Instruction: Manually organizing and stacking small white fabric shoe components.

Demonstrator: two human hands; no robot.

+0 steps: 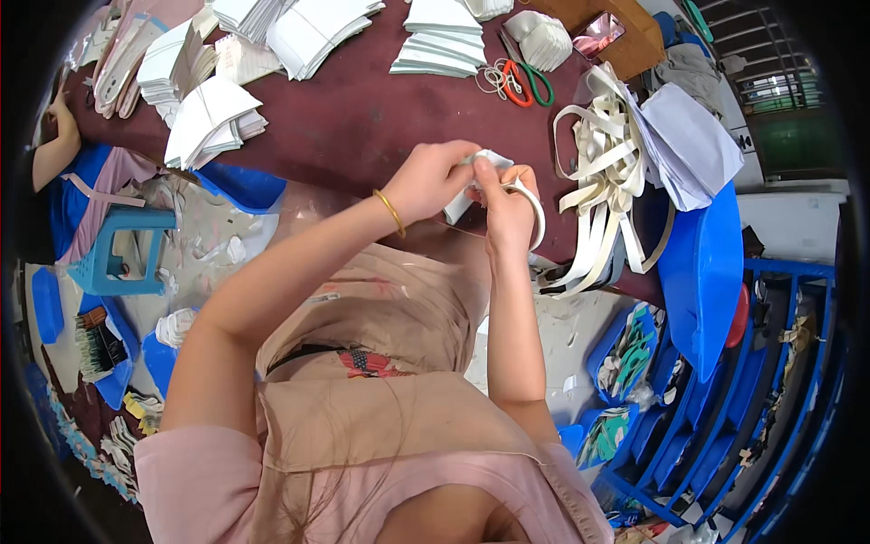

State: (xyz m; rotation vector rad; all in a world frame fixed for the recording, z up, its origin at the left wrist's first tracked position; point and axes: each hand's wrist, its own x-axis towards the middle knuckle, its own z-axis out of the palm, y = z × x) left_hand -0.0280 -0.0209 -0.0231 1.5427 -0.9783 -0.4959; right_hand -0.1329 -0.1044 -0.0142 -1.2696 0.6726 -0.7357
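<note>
My left hand [435, 181], with a yellow bangle at the wrist, pinches a small white piece of material [459, 207] over the table's near edge. Close against it, my right hand [509, 207] grips the same piece between thumb and fingers. From my right hand a white strap [540, 218] curves out in a loop and hangs beside the wrist. Whether strap and piece are joined is hidden by my fingers. To the right of my hands, a tangled heap of cream straps [609, 145] hangs over the table edge.
Stacks of white cut pieces [439, 38] lie along the far side of the maroon table [353, 118]. Scissors [518, 83] with red and green handles lie beyond my hands. White sheets [691, 150] and a blue bin [702, 281] stand right. A person's arm [56, 145] shows far left.
</note>
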